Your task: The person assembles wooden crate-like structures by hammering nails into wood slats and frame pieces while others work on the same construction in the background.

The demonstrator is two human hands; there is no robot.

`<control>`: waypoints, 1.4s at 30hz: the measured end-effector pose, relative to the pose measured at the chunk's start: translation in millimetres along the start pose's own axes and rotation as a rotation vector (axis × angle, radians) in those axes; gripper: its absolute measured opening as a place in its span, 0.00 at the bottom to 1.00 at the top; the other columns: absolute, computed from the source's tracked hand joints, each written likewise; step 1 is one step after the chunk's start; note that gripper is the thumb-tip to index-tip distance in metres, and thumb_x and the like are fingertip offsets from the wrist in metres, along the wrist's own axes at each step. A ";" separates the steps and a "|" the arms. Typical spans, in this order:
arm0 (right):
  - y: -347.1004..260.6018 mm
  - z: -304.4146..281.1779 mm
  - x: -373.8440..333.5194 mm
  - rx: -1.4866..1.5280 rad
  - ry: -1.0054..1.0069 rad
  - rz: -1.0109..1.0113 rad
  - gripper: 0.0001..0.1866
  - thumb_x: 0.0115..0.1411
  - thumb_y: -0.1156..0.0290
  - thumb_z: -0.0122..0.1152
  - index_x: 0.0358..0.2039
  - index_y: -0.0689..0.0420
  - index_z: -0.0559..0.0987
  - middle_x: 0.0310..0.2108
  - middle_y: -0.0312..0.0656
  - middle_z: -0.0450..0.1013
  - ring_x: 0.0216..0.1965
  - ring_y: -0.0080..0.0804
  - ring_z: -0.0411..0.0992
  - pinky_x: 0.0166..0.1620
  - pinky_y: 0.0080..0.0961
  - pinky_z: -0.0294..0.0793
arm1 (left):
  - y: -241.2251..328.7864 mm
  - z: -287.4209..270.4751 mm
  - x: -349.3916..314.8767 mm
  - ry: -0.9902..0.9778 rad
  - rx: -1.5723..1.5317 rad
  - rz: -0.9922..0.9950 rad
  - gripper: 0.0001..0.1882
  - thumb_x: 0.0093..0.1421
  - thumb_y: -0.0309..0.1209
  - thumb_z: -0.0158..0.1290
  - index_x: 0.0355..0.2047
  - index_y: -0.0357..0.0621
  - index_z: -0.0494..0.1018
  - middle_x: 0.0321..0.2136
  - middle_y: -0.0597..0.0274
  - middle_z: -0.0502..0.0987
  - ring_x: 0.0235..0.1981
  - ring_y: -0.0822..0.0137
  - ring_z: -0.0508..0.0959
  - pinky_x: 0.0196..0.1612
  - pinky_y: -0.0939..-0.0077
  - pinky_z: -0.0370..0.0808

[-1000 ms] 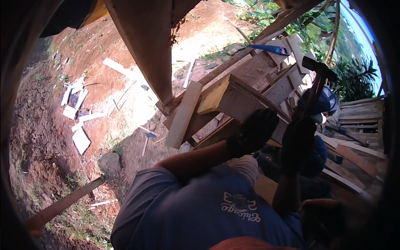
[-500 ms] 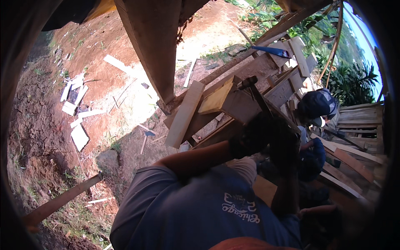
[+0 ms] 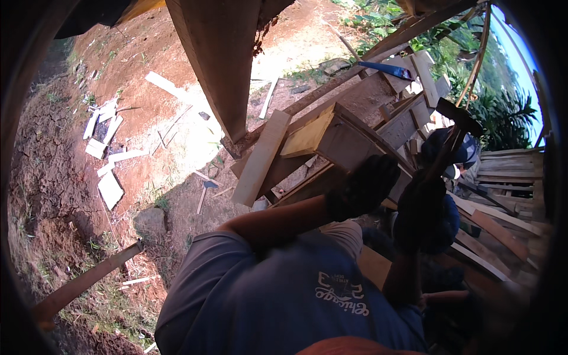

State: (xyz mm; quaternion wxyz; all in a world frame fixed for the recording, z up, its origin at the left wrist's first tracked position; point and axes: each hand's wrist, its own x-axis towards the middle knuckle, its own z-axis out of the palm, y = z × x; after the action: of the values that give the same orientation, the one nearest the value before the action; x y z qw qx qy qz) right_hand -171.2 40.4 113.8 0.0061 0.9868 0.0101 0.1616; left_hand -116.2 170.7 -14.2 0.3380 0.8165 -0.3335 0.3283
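My right hand (image 3: 420,204), in a dark glove, is closed around the handle of a hammer (image 3: 458,116). The hammer's head is raised to the right, apart from the wood. My left hand (image 3: 368,184), also gloved, is at the near edge of a box-like wooden piece (image 3: 354,142) made of boards. Its fingers look curled, but shadow hides whatever they may hold. A loose pale board (image 3: 263,157) leans across the wood left of this piece.
A blue-bladed handsaw (image 3: 387,70) lies on the far boards. Another person in a dark cap (image 3: 441,145) is close by on the right, near stacked planks (image 3: 500,234). A thick wooden post (image 3: 222,65) hangs into view ahead. Scrap boards (image 3: 110,189) litter the ground at left.
The hammer has swung up and to the right, away from the box-like wooden piece. My hands have moved apart, the right one rightward, the left staying near the wood.
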 end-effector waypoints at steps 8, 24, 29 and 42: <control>1.3 -3.9 -0.1 0.107 0.036 0.077 0.28 0.74 0.58 0.56 0.67 0.60 0.69 0.59 0.46 0.73 0.56 0.38 0.74 0.54 0.32 0.76 | 2.1 -6.7 0.1 -0.110 0.046 -0.034 0.27 0.68 0.33 0.53 0.64 0.33 0.70 0.58 0.44 0.77 0.67 0.50 0.72 0.70 0.56 0.66; -4.4 -3.4 14.1 -0.079 -0.046 -0.368 0.20 0.73 0.66 0.59 0.61 0.60 0.74 0.56 0.47 0.76 0.54 0.39 0.77 0.49 0.31 0.78 | -6.5 21.6 -9.9 0.036 -0.280 -0.067 0.25 0.67 0.30 0.52 0.63 0.33 0.73 0.63 0.41 0.74 0.67 0.47 0.72 0.71 0.49 0.65; 3.1 4.6 0.2 0.450 0.051 0.051 0.16 0.74 0.70 0.57 0.59 0.60 0.76 0.53 0.44 0.77 0.52 0.35 0.78 0.48 0.28 0.79 | 0.3 -3.6 -5.6 0.038 -0.038 0.007 0.30 0.67 0.30 0.51 0.67 0.27 0.65 0.66 0.36 0.69 0.70 0.43 0.67 0.75 0.46 0.59; -10.6 -4.1 9.1 -0.080 -0.106 -0.434 0.23 0.68 0.74 0.59 0.63 0.60 0.75 0.53 0.50 0.77 0.51 0.46 0.77 0.56 0.41 0.74 | -7.6 22.6 -4.2 -0.058 -0.240 -0.048 0.26 0.64 0.32 0.52 0.61 0.32 0.72 0.58 0.43 0.76 0.61 0.45 0.75 0.66 0.52 0.69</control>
State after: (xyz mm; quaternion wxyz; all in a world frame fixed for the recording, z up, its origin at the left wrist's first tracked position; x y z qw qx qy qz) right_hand -164.0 51.3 120.4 0.0803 0.9676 0.2155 0.1047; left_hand -105.7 158.8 -32.5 0.4312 0.7871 -0.3603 0.2542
